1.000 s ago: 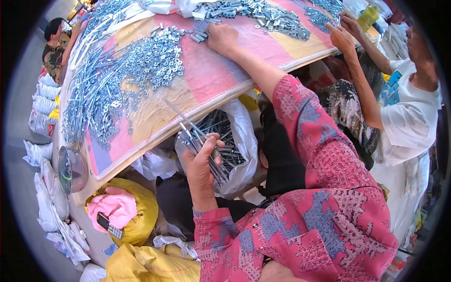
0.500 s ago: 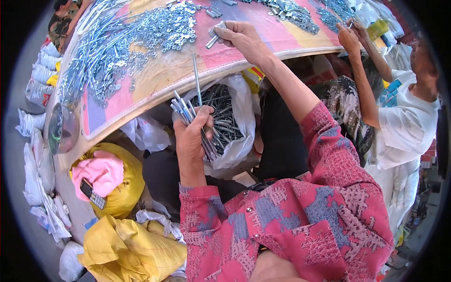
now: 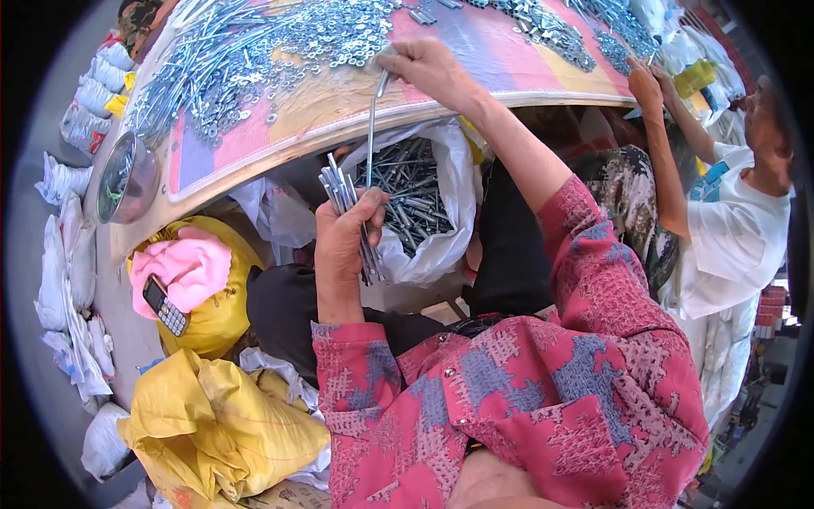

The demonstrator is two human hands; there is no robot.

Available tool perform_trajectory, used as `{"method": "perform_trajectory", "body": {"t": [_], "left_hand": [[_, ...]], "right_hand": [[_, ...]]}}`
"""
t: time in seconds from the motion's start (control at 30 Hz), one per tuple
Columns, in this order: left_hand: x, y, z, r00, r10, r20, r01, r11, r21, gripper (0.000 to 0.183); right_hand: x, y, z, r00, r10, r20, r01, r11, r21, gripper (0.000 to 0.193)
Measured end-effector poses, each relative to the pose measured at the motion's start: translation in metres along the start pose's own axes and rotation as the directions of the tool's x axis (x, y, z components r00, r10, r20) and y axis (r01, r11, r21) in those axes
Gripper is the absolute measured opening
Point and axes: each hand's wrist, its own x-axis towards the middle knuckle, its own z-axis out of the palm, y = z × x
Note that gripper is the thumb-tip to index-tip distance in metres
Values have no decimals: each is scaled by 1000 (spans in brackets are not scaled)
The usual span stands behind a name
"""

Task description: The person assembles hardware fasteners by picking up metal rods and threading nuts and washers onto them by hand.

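My left hand is closed round a bundle of thin metal rods, in front of the table's near edge. One longer rod stands up from that grip, apart from the others. My right hand pinches a short metal sleeve at the top end of this rod. Whether the rod's tip is inside the sleeve, I cannot tell. Below and behind the left hand is a white plastic bag, holding many metal bolts with sleeves.
On the striped tabletop lie heaps of rods, washers and sleeves. A clear bowl sits at the left. Yellow sacks, a pink cloth and a phone are lower left. Another person works at right.
My right hand has brought the sleeve down to the upper end of the raised rod; before, they were apart. My left hand still grips the bundle. The view has shifted slightly.
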Motion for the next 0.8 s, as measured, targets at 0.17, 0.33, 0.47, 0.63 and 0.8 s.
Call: {"method": "perform_trajectory", "body": {"t": [0.17, 0.33, 0.47, 0.63, 0.8], "left_hand": [[-8, 1, -7, 998, 56, -30, -55, 998, 28, 18], [-13, 6, -10, 970, 145, -195, -150, 989, -12, 20], [-7, 14, -11, 929, 159, -333, -244, 942, -231, 29], [-16, 5, -37, 952, 76, -296, -187, 911, -368, 26], [-12, 15, -33, 976, 92, -197, -174, 874, -454, 26]], "right_hand": [[-7, -25, 38, 992, -113, 46, 121, 966, -227, 28], [3, -41, 66, 963, -43, 267, 31, 998, 49, 25], [-34, -54, 94, 805, 45, 592, -357, 834, 421, 21], [-17, -83, 91, 732, 50, 680, -205, 967, 149, 33], [59, -50, 118, 974, -156, 167, 163, 986, -31, 31]]}}
